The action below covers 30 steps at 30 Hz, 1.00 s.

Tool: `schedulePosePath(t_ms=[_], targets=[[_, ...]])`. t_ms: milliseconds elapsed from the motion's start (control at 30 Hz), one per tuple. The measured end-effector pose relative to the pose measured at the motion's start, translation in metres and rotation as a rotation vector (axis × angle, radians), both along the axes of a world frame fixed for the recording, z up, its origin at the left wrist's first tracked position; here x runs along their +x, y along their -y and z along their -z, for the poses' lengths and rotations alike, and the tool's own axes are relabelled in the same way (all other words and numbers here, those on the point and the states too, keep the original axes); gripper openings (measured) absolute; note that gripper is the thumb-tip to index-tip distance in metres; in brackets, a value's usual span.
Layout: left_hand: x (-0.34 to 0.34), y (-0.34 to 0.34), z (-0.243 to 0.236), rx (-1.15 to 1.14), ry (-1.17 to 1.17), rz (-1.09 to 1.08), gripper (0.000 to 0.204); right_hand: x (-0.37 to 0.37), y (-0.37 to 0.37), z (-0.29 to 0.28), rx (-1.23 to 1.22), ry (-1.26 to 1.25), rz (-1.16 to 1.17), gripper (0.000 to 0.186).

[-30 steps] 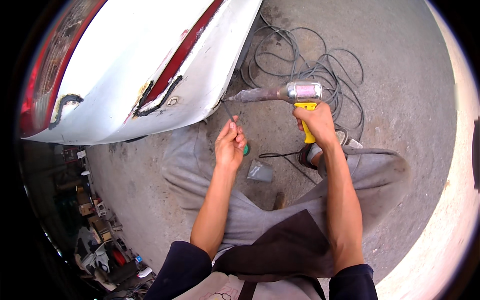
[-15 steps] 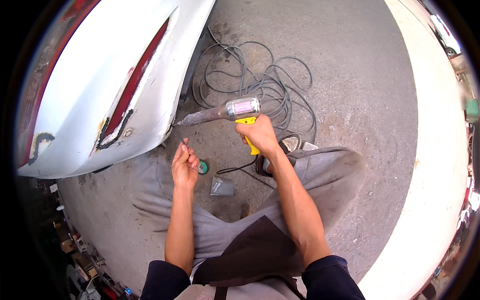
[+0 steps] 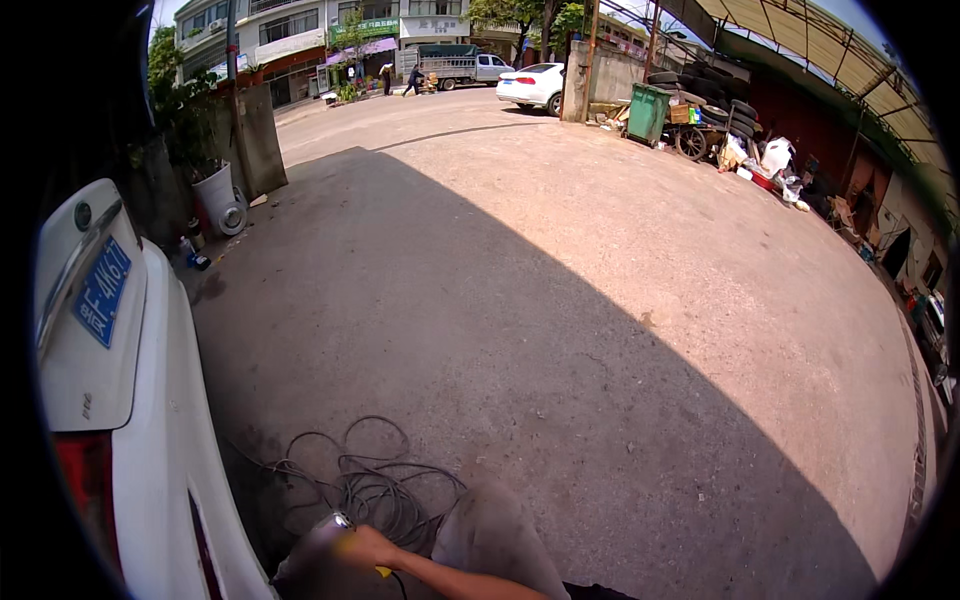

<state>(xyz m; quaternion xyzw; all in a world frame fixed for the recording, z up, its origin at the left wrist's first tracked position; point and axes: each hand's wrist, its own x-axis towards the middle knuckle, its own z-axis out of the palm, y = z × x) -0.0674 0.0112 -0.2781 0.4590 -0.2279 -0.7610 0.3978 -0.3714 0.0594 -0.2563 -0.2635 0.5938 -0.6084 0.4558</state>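
Note:
Low in the view, my right hand [image 3: 368, 548] is wrapped round the yellow handle of a hot-air gun [image 3: 342, 520]. Its shiny metal rear end shows just above my fingers, while the front of the tool is blurred. Close by on the left is the white car [image 3: 165, 400], its rear bumper running down to the lower edge. My left hand is out of the picture.
A tangled grey cable [image 3: 375, 490] lies on the concrete beyond my right hand. My bent knee [image 3: 495, 535] is beside it. Farther off stand a white planter [image 3: 215, 195], a green bin [image 3: 648, 112], piled tyres [image 3: 715, 90] and another white car [image 3: 532, 86].
The view has swung up from the bumper to the yard and street. My left hand, which held a thin dark strip near the nozzle, has left the picture. My right hand keeps the hot-air gun.

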Motion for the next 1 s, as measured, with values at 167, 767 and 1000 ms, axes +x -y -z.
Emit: schedulePosePath(t_ms=[167, 767, 1000], targets=[[0.035, 0.039, 0.012, -0.137, -0.031, 0.005, 0.037, -0.004, -0.01, -0.068, 0.018, 0.109, -0.025, 0.021], [-0.034, -0.018, -0.05, 0.031, -0.001, -0.151, 0.033, 0.001, -0.007, -0.053, 0.156, 0.121, -0.136, 0.019], [-0.031, -0.016, -0.052, 0.044, 0.047, -0.215, 0.027, 0.005, -0.004, -0.055, 0.134, 0.175, -0.14, 0.008]])
